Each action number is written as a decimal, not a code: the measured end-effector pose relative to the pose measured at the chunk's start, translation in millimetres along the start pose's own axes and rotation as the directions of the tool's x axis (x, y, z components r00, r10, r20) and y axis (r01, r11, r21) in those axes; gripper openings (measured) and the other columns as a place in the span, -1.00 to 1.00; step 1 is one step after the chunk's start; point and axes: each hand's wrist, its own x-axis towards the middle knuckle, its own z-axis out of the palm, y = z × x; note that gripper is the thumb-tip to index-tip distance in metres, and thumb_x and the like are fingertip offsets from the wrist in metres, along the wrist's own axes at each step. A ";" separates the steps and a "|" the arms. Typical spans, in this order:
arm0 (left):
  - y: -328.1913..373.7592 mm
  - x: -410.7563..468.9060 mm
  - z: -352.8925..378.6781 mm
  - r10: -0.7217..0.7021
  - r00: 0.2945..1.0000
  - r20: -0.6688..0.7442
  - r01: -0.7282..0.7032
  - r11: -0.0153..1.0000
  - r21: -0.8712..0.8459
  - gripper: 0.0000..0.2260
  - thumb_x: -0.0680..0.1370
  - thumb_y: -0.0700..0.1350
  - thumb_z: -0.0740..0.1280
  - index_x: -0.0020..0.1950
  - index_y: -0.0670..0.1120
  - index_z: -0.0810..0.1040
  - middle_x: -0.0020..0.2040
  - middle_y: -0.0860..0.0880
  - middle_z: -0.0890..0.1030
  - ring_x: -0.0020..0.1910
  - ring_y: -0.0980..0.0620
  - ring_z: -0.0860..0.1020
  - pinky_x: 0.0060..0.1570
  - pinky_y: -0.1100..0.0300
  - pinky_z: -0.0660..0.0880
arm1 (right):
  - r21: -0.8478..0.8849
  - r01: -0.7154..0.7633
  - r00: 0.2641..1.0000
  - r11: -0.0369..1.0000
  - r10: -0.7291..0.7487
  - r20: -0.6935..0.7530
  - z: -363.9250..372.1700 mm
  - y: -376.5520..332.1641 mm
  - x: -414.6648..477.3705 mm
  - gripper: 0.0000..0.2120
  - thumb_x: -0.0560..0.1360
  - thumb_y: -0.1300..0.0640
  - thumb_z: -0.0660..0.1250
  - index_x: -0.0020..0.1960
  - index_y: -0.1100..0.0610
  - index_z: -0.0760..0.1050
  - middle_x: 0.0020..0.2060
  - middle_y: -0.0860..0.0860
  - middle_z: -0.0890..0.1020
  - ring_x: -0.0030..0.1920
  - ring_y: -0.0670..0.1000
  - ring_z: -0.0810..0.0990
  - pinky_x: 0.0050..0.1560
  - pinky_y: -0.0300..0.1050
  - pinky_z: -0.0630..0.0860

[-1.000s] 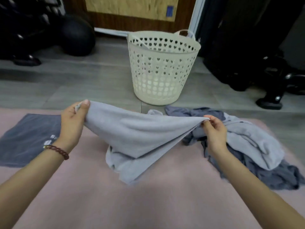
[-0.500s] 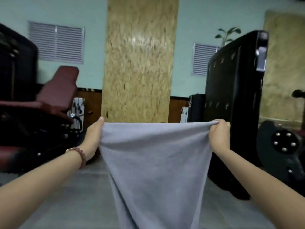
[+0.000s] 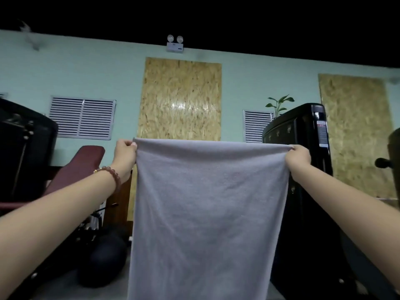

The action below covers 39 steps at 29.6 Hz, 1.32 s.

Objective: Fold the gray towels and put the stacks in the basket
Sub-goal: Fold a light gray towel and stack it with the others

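Right now I am holding the light gray towel (image 3: 207,213) up in front of me by its top edge, one corner in each of my hands. My left hand (image 3: 124,158) pinches the top left corner, fingers curled over the hem. My right hand (image 3: 297,156) pinches the top right corner the same way. Both arms reach forward and are well apart, so the top edge runs taut and almost level between them, with only a slight dip in the middle. From there the towel hangs straight down as one flat, open sheet. It touches nothing that I can see, and its lower end runs out of the bottom of the view. A beaded bracelet (image 3: 110,173) of reddish-brown beads sits on my left wrist.

Behind the towel is a pale green wall (image 3: 97,79) with a chipboard panel (image 3: 181,100) just above the top edge and a twin-lamp emergency light (image 3: 175,43) over that. A slatted vent (image 3: 82,118) is set in the wall to the left of the panel. A tall black cabinet (image 3: 303,148) stands behind my right hand, with the green leaves of a plant (image 3: 279,105) showing above it. A maroon padded bench (image 3: 86,161) lies beyond my left forearm. Low on the left, a dark ball (image 3: 104,260) rests on the floor just beside the hanging towel.
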 end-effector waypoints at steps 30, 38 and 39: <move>27.7 23.9 24.5 0.163 0.864 0.476 -0.472 0.588 0.656 -0.21 0.44 -0.36 0.35 0.54 -0.14 -0.02 0.45 -0.18 0.00 0.32 -0.20 0.34 0.22 0.07 0.36 | -0.372 0.582 0.804 0.723 -0.442 0.399 34.8 19.3 23.0 -0.61 0.46 0.34 0.24 0.25 0.19 0.24 0.19 0.09 0.16 -0.09 0.09 0.48 0.02 0.00 0.54; 52.2 25.5 21.7 0.308 0.868 0.389 -0.496 0.527 0.690 -0.20 0.45 -0.32 0.36 0.55 -0.08 -0.03 0.41 -0.10 0.03 -0.09 -0.17 0.53 -0.12 -0.05 0.57 | -0.232 0.607 0.786 0.760 -0.531 0.317 14.0 -10.3 23.4 -0.40 0.42 0.28 0.40 0.38 0.18 0.24 0.28 0.10 0.14 -0.01 -0.03 0.39 0.13 -0.18 0.44; 46.8 19.9 19.0 0.297 0.868 0.398 -0.497 0.533 0.685 -0.20 0.45 -0.31 0.37 0.55 -0.09 -0.04 0.41 -0.11 0.03 -0.08 -0.16 0.52 -0.08 -0.06 0.57 | -0.210 0.602 0.788 0.771 -0.531 0.311 11.7 -6.0 16.0 -0.40 0.41 0.29 0.41 0.38 0.19 0.25 0.28 0.11 0.15 0.01 -0.03 0.37 0.16 -0.21 0.39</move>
